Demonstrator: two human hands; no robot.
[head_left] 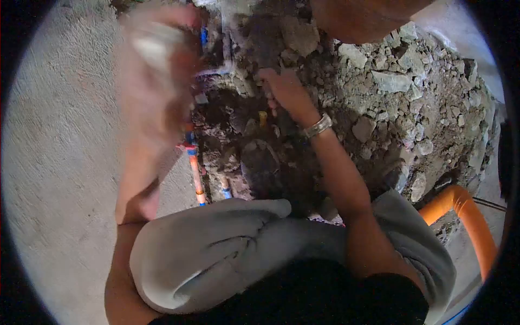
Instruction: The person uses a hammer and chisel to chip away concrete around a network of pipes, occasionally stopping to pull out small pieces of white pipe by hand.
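My left hand is smeared by motion above the rough grey wall surface at upper left. A pale blur shows at that hand; I cannot make out whether it is a held thing. Over the dark soil of the dug channel, my right hand has its fingers curled inward, and whatever they may hold is hidden. A metal-banded watch is on the right wrist. Below the right hand lies a small yellow piece in the soil. Beside the left forearm runs an orange-and-blue pipe.
Broken stones and rubble are heaped at the right. A thick orange bent pipe stands at lower right. A large brown rounded shape juts in at the top. My grey-trousered knee is close below the channel.
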